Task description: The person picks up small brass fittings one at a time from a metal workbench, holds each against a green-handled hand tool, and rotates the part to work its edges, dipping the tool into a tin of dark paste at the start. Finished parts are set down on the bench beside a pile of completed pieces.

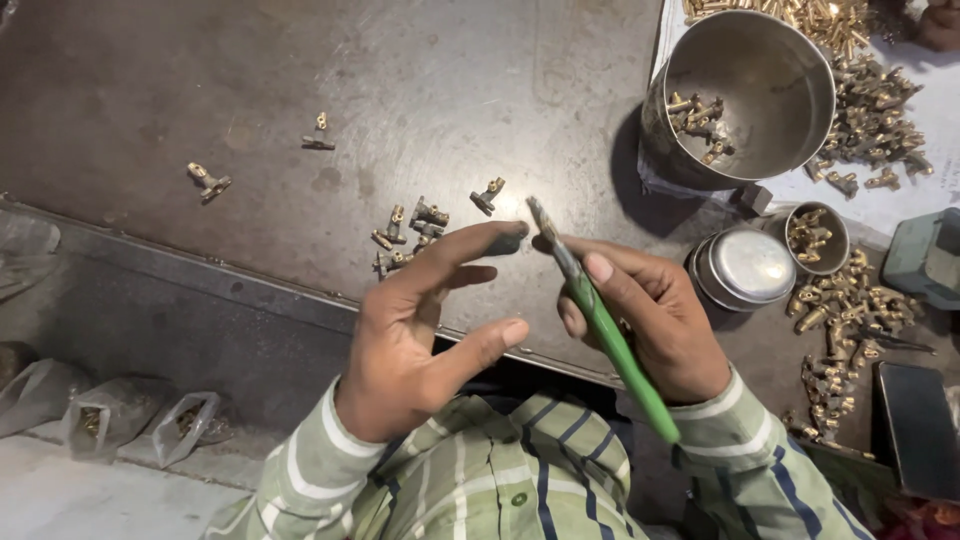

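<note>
Down at the far left, below the worktop's near edge: clear plastic bags with brass bits inside, lying on a pale ledge. On the dark metal worktop, toward its left side: one brass fitting, alone. Further right, another single fitting. Nearer the middle, close to the near edge: a small cluster of brass fittings, with one more piece just beside it to the right.

Over the near edge, left hand: fingers spread and released, holding nothing, index tip stretched toward the tool's tip, whether touching it hard to tell. Just to the right, right hand: fingers clenched around a green-handled tool, thumb pressed along the shaft, metal tip tilted up and left toward the left index finger, green handle running down past the wrist. Striped sleeves on both forearms.

Toward the worktop's far right corner: a large steel bowl, tilted, a few brass pieces inside. Behind and right of it: a heap of brass parts on white paper. Nearer, a round steel lid, a small steel cup filled with fittings just beside it, then loose brass pieces scattered along the right edge.
</note>
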